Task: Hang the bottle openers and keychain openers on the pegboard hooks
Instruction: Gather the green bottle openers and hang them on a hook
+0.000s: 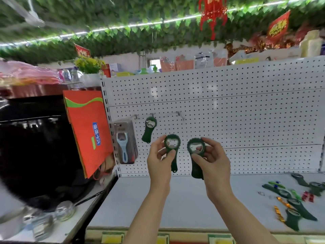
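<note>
My left hand (161, 155) grips a dark green bottle opener (172, 147) by its round head, handle pointing down. My right hand (213, 157) holds a second green bottle opener (196, 152) the same way. Both are raised in front of the white pegboard (246, 111). One green opener (149, 129) hangs from a hook (153, 115) on the pegboard. A bare hook (180, 114) sticks out to its right and another hook (136, 116) to its left. Several more green openers (297, 206) and small keychain openers (279, 213) lie on the shelf at the right.
Packaged blue openers (124, 145) hang at the pegboard's left edge. An orange paper bag (88, 131) stands beyond it. The grey shelf (184, 199) runs below the pegboard. Glass jars (65, 210) sit on a counter at lower left.
</note>
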Available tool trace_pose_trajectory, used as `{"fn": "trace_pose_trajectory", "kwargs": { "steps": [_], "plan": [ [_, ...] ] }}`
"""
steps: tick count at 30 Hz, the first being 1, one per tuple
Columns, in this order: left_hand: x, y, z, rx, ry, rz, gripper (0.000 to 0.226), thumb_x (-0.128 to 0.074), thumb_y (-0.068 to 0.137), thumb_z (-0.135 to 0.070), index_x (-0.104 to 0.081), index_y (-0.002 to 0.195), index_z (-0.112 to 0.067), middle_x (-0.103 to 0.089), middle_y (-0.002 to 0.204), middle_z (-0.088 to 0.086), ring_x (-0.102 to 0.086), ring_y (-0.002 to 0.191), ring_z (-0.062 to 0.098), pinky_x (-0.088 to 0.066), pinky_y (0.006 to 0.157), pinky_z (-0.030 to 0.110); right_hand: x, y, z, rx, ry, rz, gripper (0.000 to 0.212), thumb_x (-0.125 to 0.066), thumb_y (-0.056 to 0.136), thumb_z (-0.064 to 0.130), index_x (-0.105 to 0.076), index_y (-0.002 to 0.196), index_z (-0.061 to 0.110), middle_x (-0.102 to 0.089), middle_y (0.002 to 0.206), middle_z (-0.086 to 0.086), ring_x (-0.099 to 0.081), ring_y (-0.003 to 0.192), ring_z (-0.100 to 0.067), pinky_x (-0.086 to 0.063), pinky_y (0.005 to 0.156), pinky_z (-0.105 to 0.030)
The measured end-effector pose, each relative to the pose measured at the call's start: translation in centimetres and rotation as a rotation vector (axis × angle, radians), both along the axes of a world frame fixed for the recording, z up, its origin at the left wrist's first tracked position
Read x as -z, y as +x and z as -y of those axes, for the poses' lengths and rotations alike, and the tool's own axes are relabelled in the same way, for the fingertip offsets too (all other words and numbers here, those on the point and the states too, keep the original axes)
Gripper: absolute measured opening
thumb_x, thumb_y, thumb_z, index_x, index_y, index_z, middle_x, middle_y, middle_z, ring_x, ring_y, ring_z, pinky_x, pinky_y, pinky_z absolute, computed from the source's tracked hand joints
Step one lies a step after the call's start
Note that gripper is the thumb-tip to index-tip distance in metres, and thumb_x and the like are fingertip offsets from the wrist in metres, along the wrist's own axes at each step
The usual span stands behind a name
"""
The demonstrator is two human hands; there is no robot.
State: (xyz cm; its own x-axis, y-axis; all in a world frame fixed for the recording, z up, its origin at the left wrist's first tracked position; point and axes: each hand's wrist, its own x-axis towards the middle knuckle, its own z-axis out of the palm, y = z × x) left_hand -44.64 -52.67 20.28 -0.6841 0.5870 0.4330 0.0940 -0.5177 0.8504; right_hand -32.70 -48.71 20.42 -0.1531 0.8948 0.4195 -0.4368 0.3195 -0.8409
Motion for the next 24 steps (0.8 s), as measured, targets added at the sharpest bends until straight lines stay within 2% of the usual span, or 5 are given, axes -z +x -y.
{"fn": "trace_pose_trajectory", "kwargs": {
  "steps": [4,8,14,18,24],
  "plan": [
    [-1.1,-3.8,0.4,0.0,0.03,-0.03,0.052,-0.063,0.087,0.009,-0.065,0.117,-0.033,-0.072,0.11,-0.01,-0.065,0.105,0.01,-0.052,0.08,0.017,-1.1,-3.5,0.8,0.01,0.011,-0.03,0.049,-0.068,0.078,-0.01,-0.064,0.109,0.028,-0.071,0.097,-0.004,-0.069,0.086,-0.016,-0.054,0.074,-0.027],
    [-2.3,-7.4,-0.4,-0.02,0.039,-0.071,0.052,-0.065,0.086,0.008,-0.066,0.115,-0.034,-0.071,0.109,-0.009,-0.065,0.103,0.011,-0.052,0.083,0.021,-1.6,-6.4,1.5,0.02,0.03,-0.046,0.049,-0.069,0.078,-0.01,-0.064,0.109,0.028,-0.071,0.097,-0.002,-0.069,0.089,-0.017,-0.056,0.077,-0.031],
    [-4.2,-10.6,-2.6,0.012,0.025,-0.055,0.049,-0.063,0.088,0.009,-0.063,0.121,-0.028,-0.07,0.107,-0.012,-0.065,0.089,-0.007,-0.051,0.074,0.012,-1.9,-8.9,1.7,0.044,0.039,-0.052,0.049,-0.069,0.077,-0.01,-0.064,0.107,0.028,-0.071,0.095,0.0,-0.069,0.088,-0.016,-0.055,0.077,-0.029],
    [-4.7,-11.9,-4.3,-0.003,0.015,-0.055,0.049,-0.063,0.088,0.009,-0.064,0.117,-0.031,-0.07,0.108,-0.013,-0.064,0.097,0.002,-0.049,0.077,0.016,-2.4,-9.6,1.2,0.039,0.06,-0.037,0.049,-0.068,0.078,-0.01,-0.065,0.106,0.029,-0.072,0.095,0.001,-0.07,0.086,-0.014,-0.057,0.079,-0.032],
    [-3.9,-13.4,-6.6,-0.038,-0.011,-0.036,0.049,-0.064,0.088,0.007,-0.064,0.119,-0.031,-0.069,0.113,-0.005,-0.065,0.099,0.009,-0.049,0.077,0.016,-2.7,-10.5,0.2,0.017,0.071,-0.001,0.049,-0.068,0.077,-0.009,-0.065,0.106,0.03,-0.072,0.097,-0.001,-0.069,0.086,-0.015,-0.056,0.08,-0.037]
  ]
}}
